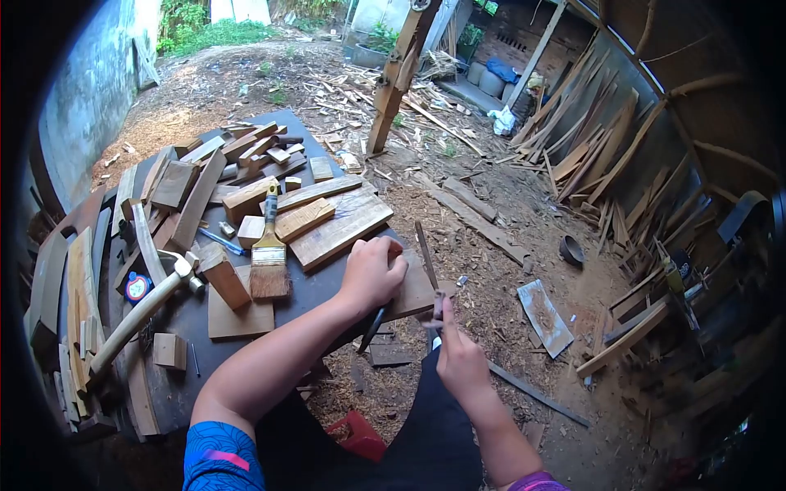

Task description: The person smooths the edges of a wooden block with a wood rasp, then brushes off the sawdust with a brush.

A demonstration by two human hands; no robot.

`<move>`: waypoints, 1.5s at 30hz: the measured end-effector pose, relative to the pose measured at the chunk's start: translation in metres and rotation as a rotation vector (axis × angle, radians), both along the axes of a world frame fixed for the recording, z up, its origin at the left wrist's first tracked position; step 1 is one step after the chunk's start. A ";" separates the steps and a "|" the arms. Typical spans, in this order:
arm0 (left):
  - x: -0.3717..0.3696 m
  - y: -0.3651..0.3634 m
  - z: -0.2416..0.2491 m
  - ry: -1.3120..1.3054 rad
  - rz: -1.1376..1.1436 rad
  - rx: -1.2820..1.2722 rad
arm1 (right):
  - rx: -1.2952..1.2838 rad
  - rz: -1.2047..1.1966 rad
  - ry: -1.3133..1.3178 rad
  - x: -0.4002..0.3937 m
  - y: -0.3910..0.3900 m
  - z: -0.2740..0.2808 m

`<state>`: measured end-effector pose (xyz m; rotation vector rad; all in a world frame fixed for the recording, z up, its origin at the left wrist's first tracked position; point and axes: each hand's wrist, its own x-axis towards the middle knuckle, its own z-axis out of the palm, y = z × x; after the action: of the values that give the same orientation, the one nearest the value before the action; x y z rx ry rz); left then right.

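My left hand [372,274] is closed at the near right corner of the work table, its fingers curled over a wooden board [416,290] that juts past the table edge. A dark curved strip [372,331] hangs just below that wrist. In my right hand [460,360] is a tool with a long, thin dark blade [424,252], the index finger stretched along its handle [439,307]. The blade points away from me and crosses the board's right end. Whether it is a saw or a file I cannot tell.
On the dark table [315,307] lie a paintbrush [270,262], a hammer [143,315], a tape measure [137,286], a blue pen [219,240] and many wood blocks. A wooden post [397,90] stands beyond. Shavings cover the ground; a red stool [358,434] shows between my legs.
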<state>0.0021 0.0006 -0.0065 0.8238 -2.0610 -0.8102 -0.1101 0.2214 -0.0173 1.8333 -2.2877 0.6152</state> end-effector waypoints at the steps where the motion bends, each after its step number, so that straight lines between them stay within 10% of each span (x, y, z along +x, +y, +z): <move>1: 0.002 -0.001 -0.002 0.009 -0.001 -0.005 | -0.019 0.005 -0.019 0.004 0.009 -0.002; 45: -0.005 -0.004 -0.002 0.048 0.017 -0.009 | -0.067 0.005 -0.221 0.010 0.045 -0.035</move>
<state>-0.0028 -0.0039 -0.0089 0.8087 -2.0118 -0.8035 -0.0999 0.2660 -0.0526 1.8219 -2.3632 0.9268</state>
